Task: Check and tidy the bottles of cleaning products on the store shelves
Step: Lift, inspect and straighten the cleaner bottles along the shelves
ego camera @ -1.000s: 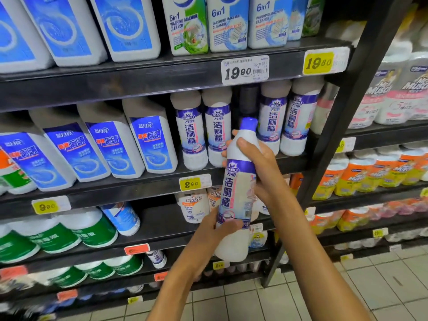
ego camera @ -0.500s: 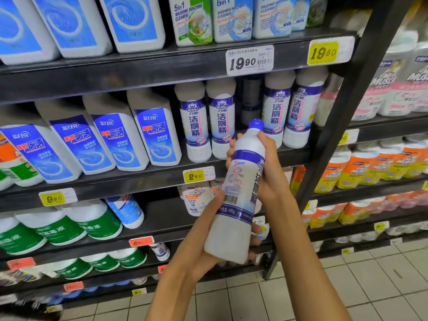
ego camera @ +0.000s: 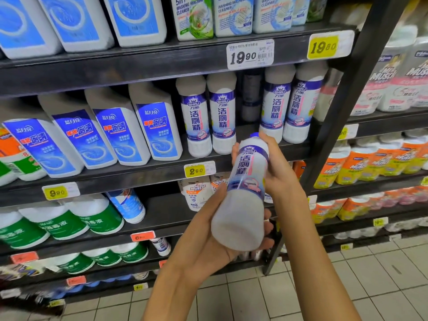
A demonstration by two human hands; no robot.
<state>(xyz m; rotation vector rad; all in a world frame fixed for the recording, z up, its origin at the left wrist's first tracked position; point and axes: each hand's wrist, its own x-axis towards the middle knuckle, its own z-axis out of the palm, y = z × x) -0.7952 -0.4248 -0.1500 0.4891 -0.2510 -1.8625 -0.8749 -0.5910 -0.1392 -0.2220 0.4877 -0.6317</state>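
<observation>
While tilted at frame centre, white plastic bottle with purple label (ego camera: 245,188): cradled underneath by left hand (ego camera: 208,235), neck wrapped by right hand (ego camera: 278,172); likely rigid, smooth, moderately heavy.

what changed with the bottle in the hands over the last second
The bottle was turned about its long axis: front label a second ago, back panel with barcode half a second ago, front label again now. It also tipped, its base swinging toward the camera. The left hand moved from its side to cradle its base; the right hand stayed round its upper part. The row of matching bottles on the shelf stayed put.
</observation>
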